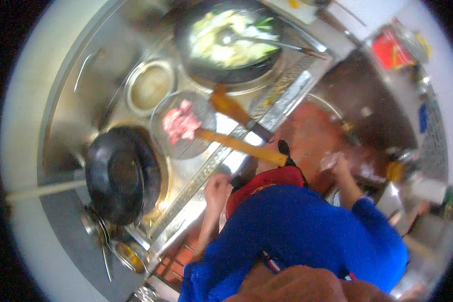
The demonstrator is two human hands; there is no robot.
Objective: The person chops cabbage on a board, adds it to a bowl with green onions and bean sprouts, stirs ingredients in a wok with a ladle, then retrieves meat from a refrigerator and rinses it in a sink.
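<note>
My left hand (216, 188) is beside the front edge of a steel wok range (196, 198), its fingers partly curled. Blur hides whether it grips anything. Out to the right, over the red floor, is my right hand (339, 163); a pale blurred patch shows at its fingers, and I cannot tell whether it is a held thing. Pieces of raw pink meat (181, 121) lie in a clear round dish (202, 107) on the range. Two flat wooden pieces, one brown with a dark end (230, 105) and one yellowish (245, 146), lie by the dish.
A large wok (226, 75) at the back holds chopped pale-green vegetables (211, 49), with a long-handled ladle (271, 40) in them. A black wok (115, 177) sits tilted on the left. Between them is a round metal pot (151, 88). A small bowl (130, 258) stands lower left.
</note>
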